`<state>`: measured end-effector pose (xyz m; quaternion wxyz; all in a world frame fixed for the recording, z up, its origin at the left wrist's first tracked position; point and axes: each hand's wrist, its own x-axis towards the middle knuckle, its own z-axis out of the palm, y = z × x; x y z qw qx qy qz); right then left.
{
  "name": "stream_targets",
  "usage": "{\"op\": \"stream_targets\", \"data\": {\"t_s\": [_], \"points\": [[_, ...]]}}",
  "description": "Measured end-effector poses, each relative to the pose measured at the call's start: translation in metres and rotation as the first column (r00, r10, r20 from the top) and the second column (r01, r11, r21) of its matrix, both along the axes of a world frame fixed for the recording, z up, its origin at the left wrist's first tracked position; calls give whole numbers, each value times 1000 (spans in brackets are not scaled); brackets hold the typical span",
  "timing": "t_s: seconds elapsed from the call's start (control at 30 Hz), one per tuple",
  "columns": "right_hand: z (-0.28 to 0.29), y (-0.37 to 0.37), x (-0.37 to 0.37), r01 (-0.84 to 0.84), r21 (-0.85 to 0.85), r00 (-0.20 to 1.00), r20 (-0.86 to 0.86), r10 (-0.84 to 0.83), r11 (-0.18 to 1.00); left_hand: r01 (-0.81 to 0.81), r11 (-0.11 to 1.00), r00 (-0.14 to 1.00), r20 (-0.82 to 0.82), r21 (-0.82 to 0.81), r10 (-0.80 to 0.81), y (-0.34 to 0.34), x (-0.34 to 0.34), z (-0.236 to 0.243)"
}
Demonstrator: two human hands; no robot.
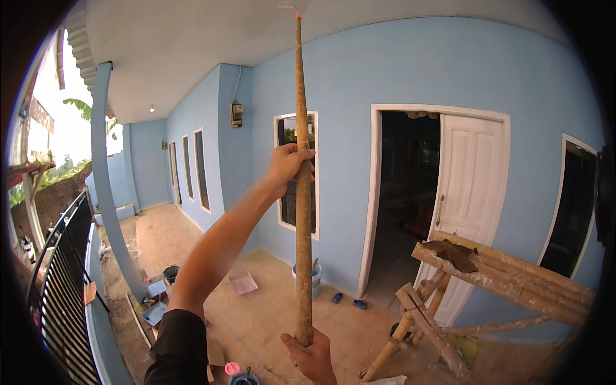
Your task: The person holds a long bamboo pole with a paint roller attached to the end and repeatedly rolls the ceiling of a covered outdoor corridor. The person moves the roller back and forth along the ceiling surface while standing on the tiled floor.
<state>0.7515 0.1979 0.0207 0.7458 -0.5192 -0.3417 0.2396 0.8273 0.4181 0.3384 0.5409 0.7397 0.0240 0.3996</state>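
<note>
A long paint-spattered wooden pole (304,256) stands nearly upright before me. My left hand (287,168) is wrapped round its middle, the arm stretched up and out of a dark sleeve. Lower down, my right hand (310,357) grips the pole's bottom end. At the top, an orange handle and thin wire frame of a paint roller (297,13) reach the pale ceiling (192,32); the roller itself is faint against it and hard to make out.
A bamboo scaffold (410,314) with planks stands at right, near the white door (471,173). Blue sandals (350,300), a bucket (314,282), a paint tray (242,283) and paint containers (242,375) are on the tiled floor. A black railing (67,289) and blue post (109,179) stand left.
</note>
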Motion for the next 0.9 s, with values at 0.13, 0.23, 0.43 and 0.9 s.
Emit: {"op": "stream_targets", "data": {"t_s": [0.13, 0.23, 0.43, 0.9], "points": [[16, 25, 25, -50, -30, 999, -11, 50, 998, -31, 999, 996, -87, 34, 34, 37, 19, 4], [-39, 3, 45, -34, -191, 999, -23, 30, 981, 20, 999, 985, -170, 45, -12, 39, 27, -67], [-272, -54, 57, 36, -382, 987, -132, -94, 923, 62, 976, 936, -327, -208, -129, 22, 23, -298], [-377, -10, 111, 34, -884, 994, -19, -110, 467, -412, 643, 722, -661, -646, -202, 182, 71, -706]]}}
